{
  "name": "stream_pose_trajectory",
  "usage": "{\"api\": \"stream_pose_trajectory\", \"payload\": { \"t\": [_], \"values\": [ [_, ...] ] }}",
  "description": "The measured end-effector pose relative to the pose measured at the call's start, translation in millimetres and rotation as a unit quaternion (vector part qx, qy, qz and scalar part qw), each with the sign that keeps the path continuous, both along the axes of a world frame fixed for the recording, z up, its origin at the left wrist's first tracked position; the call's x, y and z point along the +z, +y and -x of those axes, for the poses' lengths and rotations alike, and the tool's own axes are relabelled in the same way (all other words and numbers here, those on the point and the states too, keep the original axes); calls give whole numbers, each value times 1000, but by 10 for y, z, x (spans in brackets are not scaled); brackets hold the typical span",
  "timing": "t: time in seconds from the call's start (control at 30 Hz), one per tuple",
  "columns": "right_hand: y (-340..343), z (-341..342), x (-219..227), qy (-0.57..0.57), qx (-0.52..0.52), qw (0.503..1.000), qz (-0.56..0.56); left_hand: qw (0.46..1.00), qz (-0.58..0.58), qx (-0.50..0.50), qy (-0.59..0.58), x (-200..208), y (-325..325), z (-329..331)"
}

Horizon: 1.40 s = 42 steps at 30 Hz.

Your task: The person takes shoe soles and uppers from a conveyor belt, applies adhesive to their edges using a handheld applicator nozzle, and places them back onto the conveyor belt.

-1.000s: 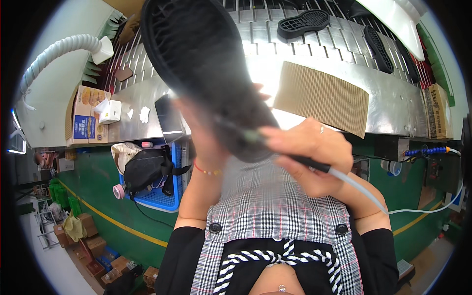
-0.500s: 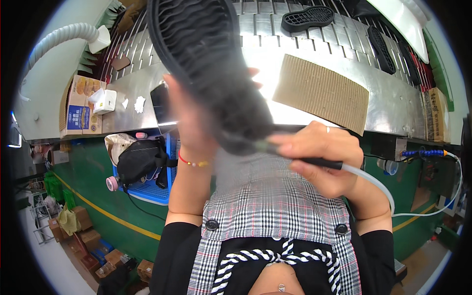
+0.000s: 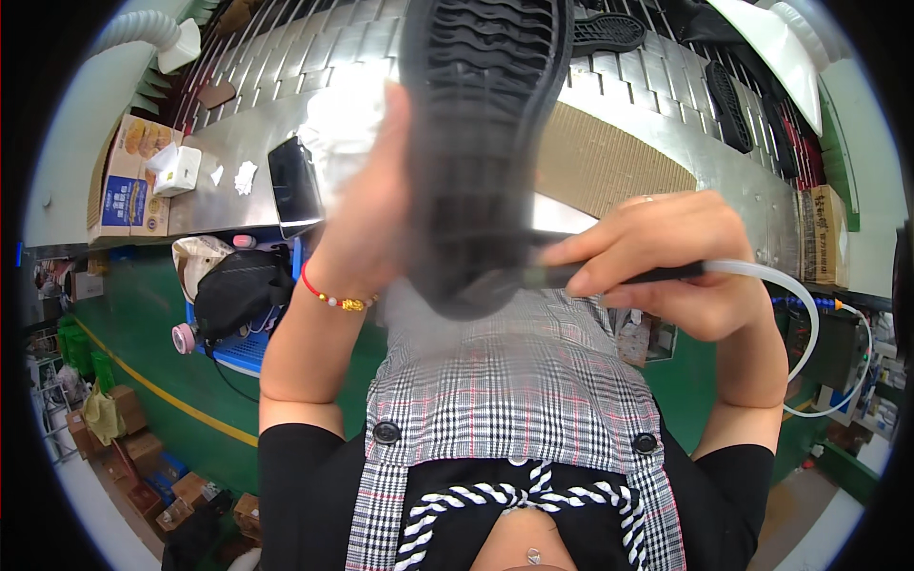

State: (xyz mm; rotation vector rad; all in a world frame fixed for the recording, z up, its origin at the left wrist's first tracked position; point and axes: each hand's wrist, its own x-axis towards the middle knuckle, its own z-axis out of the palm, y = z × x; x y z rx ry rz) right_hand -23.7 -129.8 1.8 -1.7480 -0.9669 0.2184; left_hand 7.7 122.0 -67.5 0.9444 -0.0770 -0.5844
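My left hand (image 3: pixel 367 205), a red beaded bracelet at its wrist, holds up a black shoe sole (image 3: pixel 490 124) from its left side; part of its grip is hidden behind. Wavy ribs cover the sole's inner face, and its near end is smeared by motion. In my right hand (image 3: pixel 690 252) is a slim black pen-like tool (image 3: pixel 664 274) with a translucent white hose (image 3: pixel 804 328) running from its back end. The tool's tip is at the sole's lower right edge, blurred, so I cannot tell if it touches.
Ahead lies a metal slatted conveyor with more black soles (image 3: pixel 609 34) and a ribbed cardboard sheet (image 3: pixel 609 157). A phone (image 3: pixel 295 186), tissue pack (image 3: pixel 177 171) and carton (image 3: pixel 133 176) are at left. White ducts (image 3: pixel 790 48) hang overhead. A blue basket (image 3: pixel 243 352) holds a bag.
The sole has moved right in view and turned more upright, with my left hand following. My right hand and the tool have shifted right, staying by the sole's near end.
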Motion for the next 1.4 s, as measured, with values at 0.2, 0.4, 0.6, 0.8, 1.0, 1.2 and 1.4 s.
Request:
{"api": "stream_pose_trajectory", "payload": {
  "t": [0.2,0.4,0.6,0.8,1.0,1.2,1.4],
  "values": [
    [-61,-68,112,-38,60,996,56,986,-90,-71,-120,99,-74,-13],
    [-97,-154,202,-73,129,986,82,986,-115,-96,-73,207,-93,-28],
    [-101,-124,288,-105,93,983,120,981,-155,-106,-38,266,-80,-16],
    [-159,-202,358,-88,38,984,150,977,-159,-136,-29,267,-28,-66],
    [-315,-320,411,-97,-5,983,153,979,-150,-139,-25,295,-32,-85],
    [-514,-194,2,-68,-184,974,-110,993,-3,-88,75,-43,-87,-478],
    [-478,-110,-1103,-195,-430,877,86,985,71,48,152,-839,-144,-1581]
  ]
}}
